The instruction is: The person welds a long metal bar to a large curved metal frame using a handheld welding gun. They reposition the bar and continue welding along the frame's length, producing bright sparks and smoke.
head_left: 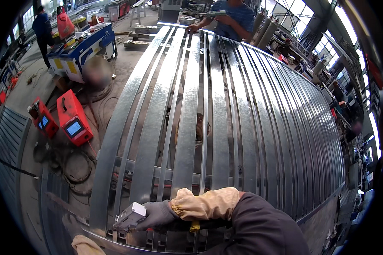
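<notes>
Currently, the gloved right hand (157,216) grips a gray boxy tool (136,211) at the near-left corner of a slatted metal frame (147,170), where loosened fingers could drop it between slats; the blurred left hand's (73,224) grip is unclear.

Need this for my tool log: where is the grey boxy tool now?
In the head view, the grey boxy tool is low, left of centre, in the right hand, by the near ends of the leftmost slats.
</notes>
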